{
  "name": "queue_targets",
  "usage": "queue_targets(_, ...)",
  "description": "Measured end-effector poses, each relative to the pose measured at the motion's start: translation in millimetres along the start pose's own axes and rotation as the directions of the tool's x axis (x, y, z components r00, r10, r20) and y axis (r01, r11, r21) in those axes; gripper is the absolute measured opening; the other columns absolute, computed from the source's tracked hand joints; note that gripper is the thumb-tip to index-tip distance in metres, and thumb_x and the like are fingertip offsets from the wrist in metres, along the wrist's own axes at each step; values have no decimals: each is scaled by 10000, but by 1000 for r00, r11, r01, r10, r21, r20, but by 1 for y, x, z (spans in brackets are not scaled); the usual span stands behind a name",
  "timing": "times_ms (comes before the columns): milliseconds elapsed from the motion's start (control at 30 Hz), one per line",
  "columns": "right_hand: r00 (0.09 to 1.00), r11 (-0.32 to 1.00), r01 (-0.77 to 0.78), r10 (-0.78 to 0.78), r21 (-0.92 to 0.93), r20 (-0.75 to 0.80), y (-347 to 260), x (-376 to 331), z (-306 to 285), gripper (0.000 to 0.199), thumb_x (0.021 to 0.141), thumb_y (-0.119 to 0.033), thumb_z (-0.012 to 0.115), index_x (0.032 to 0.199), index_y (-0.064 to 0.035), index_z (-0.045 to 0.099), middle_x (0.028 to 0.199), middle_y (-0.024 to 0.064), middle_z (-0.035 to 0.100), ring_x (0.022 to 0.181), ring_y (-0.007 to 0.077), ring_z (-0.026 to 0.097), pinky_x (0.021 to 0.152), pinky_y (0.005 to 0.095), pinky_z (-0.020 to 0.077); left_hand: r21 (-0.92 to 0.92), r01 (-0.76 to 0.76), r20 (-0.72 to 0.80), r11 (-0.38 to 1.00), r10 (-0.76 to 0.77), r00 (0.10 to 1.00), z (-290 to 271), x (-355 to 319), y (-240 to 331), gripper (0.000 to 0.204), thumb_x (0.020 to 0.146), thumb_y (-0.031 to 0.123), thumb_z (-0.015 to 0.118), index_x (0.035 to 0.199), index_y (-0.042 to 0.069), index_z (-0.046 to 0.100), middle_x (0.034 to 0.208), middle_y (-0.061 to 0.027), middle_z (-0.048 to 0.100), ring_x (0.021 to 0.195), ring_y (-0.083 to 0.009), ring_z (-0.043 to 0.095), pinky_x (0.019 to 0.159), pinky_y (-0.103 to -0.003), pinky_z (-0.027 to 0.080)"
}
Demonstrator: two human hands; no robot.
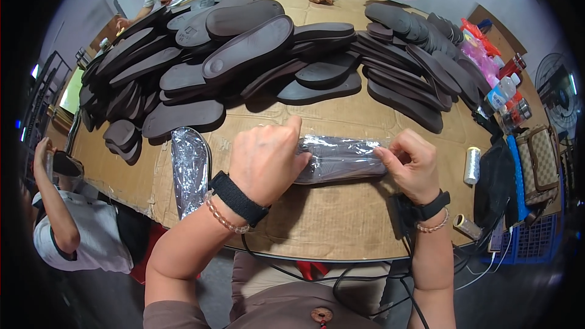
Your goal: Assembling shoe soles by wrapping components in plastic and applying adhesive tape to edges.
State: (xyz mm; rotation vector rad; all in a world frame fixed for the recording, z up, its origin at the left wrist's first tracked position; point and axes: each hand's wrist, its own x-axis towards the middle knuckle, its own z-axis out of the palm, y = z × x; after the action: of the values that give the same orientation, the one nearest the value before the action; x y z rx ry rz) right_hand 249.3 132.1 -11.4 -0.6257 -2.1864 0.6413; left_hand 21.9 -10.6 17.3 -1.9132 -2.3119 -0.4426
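In front of me lies a dark shoe sole wrapped in shiny clear plastic film. My left hand grips its left end, thumb along the near side. At the other end, my right hand pinches the film between thumb and fingers. A second film-wrapped sole rests on the cardboard beside my left forearm. Beyond my hands, loose dark soles are heaped across the table, and another stack lies toward the right.
Brown cardboard covers the table. Along its right side are a film roll, a small roll, a water bottle, a checkered bag and cables. Co-workers stand across the table and at the left.
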Motion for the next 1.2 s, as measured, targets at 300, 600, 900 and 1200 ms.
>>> queue_targets(300,999,994,9,-5,-105,40,-4,-1,3,329,782,-138,862,689,-29,565,681,83,534,565,240,548,516,344,431,21,-2,35,1000,2,999,4,1,4,537,737,320,882,1133,77,613,685,-98,679,707,-317,711,605,-429,540)
queue_targets(600,998,983,12,-1,-185,59,1,-4,7,304,767,-142,866,772,-30,583,726,103,559,595,275,567,539,363,453,-41,118,-7,992,-118,993,15,13,-3,272,850,252,789,1038,65,728,743,-114,717,725,-327,718,647,-419,557)
queue_targets(900,999,989,-48,48,-142,-5,-1,-4,14,294,773,-135,873,815,-30,602,724,64,561,541,168,516,507,302,418,-190,41,-274,981,-93,957,32,10,-16,227,840,215,792,1016,77,755,1003,-96,669,864,-310,676,753,-401,556)
queue_targets(1200,941,942,239,-285,-236,-184,-32,1,8,412,773,-196,863,1093,-26,666,1041,141,652,869,252,629,721,343,501,-491,95,-99,866,-164,981,37,15,-27,187,850,232,749,918,59,769,867,-136,747,809,-299,717,754,-408,568)
